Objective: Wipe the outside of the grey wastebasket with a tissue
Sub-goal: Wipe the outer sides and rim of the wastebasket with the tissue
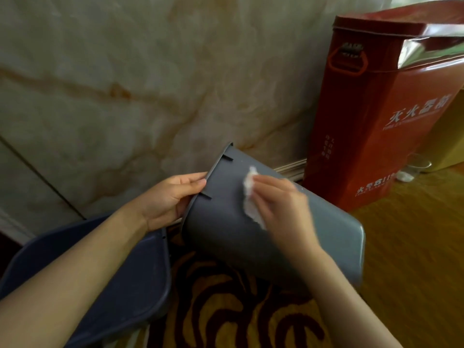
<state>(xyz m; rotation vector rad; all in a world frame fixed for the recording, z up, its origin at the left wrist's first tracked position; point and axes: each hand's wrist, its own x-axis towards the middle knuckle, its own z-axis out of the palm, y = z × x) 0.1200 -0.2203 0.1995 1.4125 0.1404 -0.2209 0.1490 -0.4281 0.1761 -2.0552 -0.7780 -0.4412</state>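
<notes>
Two bare hands work on one grey wastebasket (226, 237), which is tipped onto its side with the open rim toward the person's left and the closed base toward their right.

Left hand (170, 199): closed in a pinch on the rim, thumb on the near side, fingers curled over the edge and partly out of sight inside. It holds the basket off the floor at that end; whether the base end touches the floor I cannot tell.

Right hand (281, 204): fingers loosely extended and flat, pressing a crumpled white tissue (251, 199) against the upper outside wall. The tissue shows just past the fingertips, on the side toward the left hand. This hand is motion-blurred; exact finger spread not readable.

Surroundings, relative to the hands:
- Under the left forearm, a second dark blue-grey bin (130, 280) with a rounded rim, just beside the wastebasket's open end.
- Below both hands, a patterned carpet (226, 310), gold with dark swirls.
- Beyond the right hand, a tall red metal cabinet (371, 136) with white lettering, standing against the marble-pattern wall (125, 84).
- Right of that cabinet, on the floor, a small clear cup (414, 167).
</notes>
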